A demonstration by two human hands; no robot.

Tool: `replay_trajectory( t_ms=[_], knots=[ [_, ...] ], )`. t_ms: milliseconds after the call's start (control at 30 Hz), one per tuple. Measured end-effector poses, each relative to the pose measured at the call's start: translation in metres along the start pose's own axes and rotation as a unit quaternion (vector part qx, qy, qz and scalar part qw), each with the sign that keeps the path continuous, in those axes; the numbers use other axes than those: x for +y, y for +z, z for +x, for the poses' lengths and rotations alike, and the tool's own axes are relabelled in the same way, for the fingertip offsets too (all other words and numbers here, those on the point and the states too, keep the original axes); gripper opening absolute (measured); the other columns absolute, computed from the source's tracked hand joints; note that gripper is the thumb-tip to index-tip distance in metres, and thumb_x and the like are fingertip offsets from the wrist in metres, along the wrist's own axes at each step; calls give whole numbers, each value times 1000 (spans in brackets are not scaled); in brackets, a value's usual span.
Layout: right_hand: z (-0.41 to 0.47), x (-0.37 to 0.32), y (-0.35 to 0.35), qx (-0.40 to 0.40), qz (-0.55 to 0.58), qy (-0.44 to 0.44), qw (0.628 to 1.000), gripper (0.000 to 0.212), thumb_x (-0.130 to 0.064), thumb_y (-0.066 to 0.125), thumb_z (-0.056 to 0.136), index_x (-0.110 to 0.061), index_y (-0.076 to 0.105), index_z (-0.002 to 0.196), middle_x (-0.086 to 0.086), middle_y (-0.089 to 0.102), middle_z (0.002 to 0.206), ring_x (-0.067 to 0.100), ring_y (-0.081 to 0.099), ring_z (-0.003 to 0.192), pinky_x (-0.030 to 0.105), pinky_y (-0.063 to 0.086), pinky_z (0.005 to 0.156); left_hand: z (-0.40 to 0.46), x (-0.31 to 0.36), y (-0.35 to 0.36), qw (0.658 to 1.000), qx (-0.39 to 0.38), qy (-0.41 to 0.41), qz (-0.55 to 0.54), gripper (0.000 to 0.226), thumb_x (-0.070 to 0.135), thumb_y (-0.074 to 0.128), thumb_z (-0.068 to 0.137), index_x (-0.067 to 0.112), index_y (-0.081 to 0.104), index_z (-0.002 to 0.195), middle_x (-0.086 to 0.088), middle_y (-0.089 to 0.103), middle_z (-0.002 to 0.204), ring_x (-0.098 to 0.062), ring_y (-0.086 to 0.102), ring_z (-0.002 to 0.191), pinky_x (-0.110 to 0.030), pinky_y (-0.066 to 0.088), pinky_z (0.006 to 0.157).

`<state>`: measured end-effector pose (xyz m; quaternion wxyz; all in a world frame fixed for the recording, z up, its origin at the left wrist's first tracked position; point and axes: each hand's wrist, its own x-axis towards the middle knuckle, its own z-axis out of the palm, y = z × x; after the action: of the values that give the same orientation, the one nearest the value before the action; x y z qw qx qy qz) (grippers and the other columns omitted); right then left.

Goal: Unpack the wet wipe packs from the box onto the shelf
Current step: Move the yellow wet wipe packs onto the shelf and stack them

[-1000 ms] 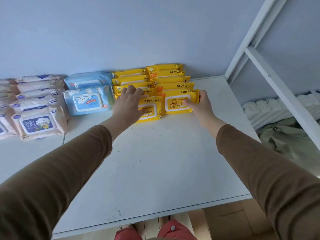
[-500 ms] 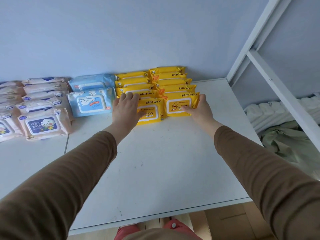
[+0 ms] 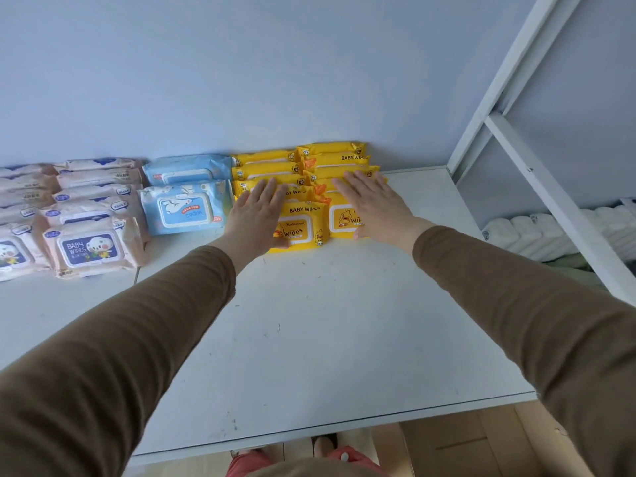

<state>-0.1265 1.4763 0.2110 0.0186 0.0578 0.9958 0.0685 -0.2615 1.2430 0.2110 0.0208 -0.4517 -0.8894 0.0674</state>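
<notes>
Both hands flattened since before: left hand (image 3: 256, 215), right hand (image 3: 373, 203) pressing yellow packs (image 3: 299, 228) | white shelf (image 3: 327, 339) | blue wall (image 3: 241, 70)

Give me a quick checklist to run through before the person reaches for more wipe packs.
1. Left hand free: ok, lies flat on the yellow packs, fingers straight.
2. Right hand free: ok, also flat on them.
3. Yellow packs tidy: ok, two overlapping rows against the wall.
4. Bare shelf in front for more: ok.
5. Blue packs and pink packs undisturbed: ok, beside the yellow ones.
6. Packs left in the box: cannot tell, its inside is out of view.
</notes>
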Motion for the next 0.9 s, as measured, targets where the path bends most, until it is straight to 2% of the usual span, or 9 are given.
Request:
replay_trajectory(
  t_ms=[100, 267, 400, 467, 533, 600, 667, 767, 900],
  knots=[
    [10, -2, 6, -14, -12, -25, 1000, 123, -40, 82, 74, -18, -6, 158, 12, -2, 167, 30, -2, 154, 48, 3, 124, 2, 1, 9, 1000, 6, -25, -15, 118, 62, 71, 74, 16, 1, 157, -8, 0, 166, -27, 1, 152, -47, 14, 122],
    [12, 0, 2, -25, -28, -23, 999, 124, -42, 81, 76, -18, -10, 158, 10, -8, 166, 29, -7, 153, 50, 3, 124, 6, 2, 8, 999, -4, -33, -37, 119, 59, 74, 74, 17, -2, 156, -7, -4, 166, -26, -3, 152, -47, 10, 123],
    [10, -13, -15, -42, 38, 2, 998, 129, -61, 76, 71, -22, -13, 157, 4, -14, 166, 30, -14, 152, 54, 1, 123, -10, -6, 0, 997, 31, -21, -73, 121, 64, 70, 74, 21, -6, 157, -1, -12, 165, -22, -14, 151, -48, 1, 123],
    [7, -26, -26, 12, 104, 18, 994, 124, -67, 72, 71, -22, -3, 159, 4, -4, 167, 30, -4, 153, 53, 8, 123, -31, -19, -1, 992, 77, -7, -96, 117, 62, 71, 73, 23, 1, 158, -1, -5, 166, -22, -9, 152, -49, 6, 123],
    [2, -40, -34, 97, 171, 28, 980, 104, -56, 75, 77, -18, 21, 157, 7, 21, 163, 31, 17, 149, 48, 21, 121, -53, -39, 2, 987, 109, 3, -118, 103, 54, 73, 77, 24, 15, 157, -2, 11, 165, -24, 5, 152, -48, 17, 122],
    [6, -68, -39, 143, 222, 10, 964, 83, -43, 76, 81, -15, 38, 149, 5, 40, 152, 28, 32, 139, 40, 30, 116, -81, -74, 7, 987, 122, -13, -104, 89, 46, 72, 80, 23, 27, 153, -3, 24, 160, -27, 17, 149, -48, 24, 119],
    [18, -104, -44, 143, 249, -13, 958, 74, -37, 75, 82, -15, 43, 145, 3, 45, 147, 26, 35, 135, 36, 30, 112, -104, -115, 11, 988, 129, -35, -75, 83, 41, 74, 81, 21, 33, 150, -4, 31, 156, -28, 25, 145, -46, 29, 116],
    [48, -161, -49, 141, 261, -45, 954, 75, -33, 75, 81, -12, 43, 145, 5, 47, 144, 27, 36, 133, 35, 30, 112, -129, -174, 13, 987, 126, -74, -61, 84, 33, 82, 73, 15, 41, 145, -10, 40, 149, -32, 33, 138, -49, 35, 109],
    [100, -226, -51, 141, 240, -24, 960, 84, -38, 77, 76, -6, 40, 144, 11, 48, 142, 31, 41, 129, 35, 30, 110, -151, -241, 20, 988, 84, -124, -32, 93, 38, 82, 72, 15, 35, 148, -10, 36, 149, -33, 31, 138, -56, 27, 112]
  ],
)
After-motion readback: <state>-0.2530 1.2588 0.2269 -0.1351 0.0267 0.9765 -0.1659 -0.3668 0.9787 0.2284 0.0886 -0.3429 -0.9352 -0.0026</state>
